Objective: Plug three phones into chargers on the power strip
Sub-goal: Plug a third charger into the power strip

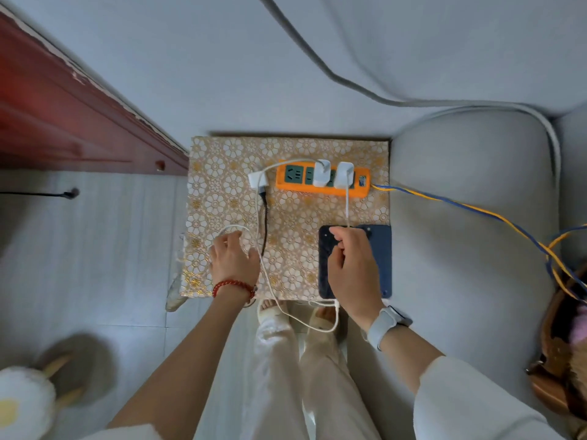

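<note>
Two chargers (333,177) sit in the orange power strip (322,181) on the table (286,217); right hand (352,265) pinches a white cable (347,208) at the dark phones (379,262), left hand (233,255) grips another cable, third charger (255,179) apparently unplugged.

A single wide-angle view looks almost straight down from the person's head, close over a small patterned table (222,198) at frame centre. The forearms enter from the bottom edge, legs and feet show directly beneath, and the lens bends the floor, a red cabinet (63,122) and a grey sofa (470,201) outward at the sides.
</note>
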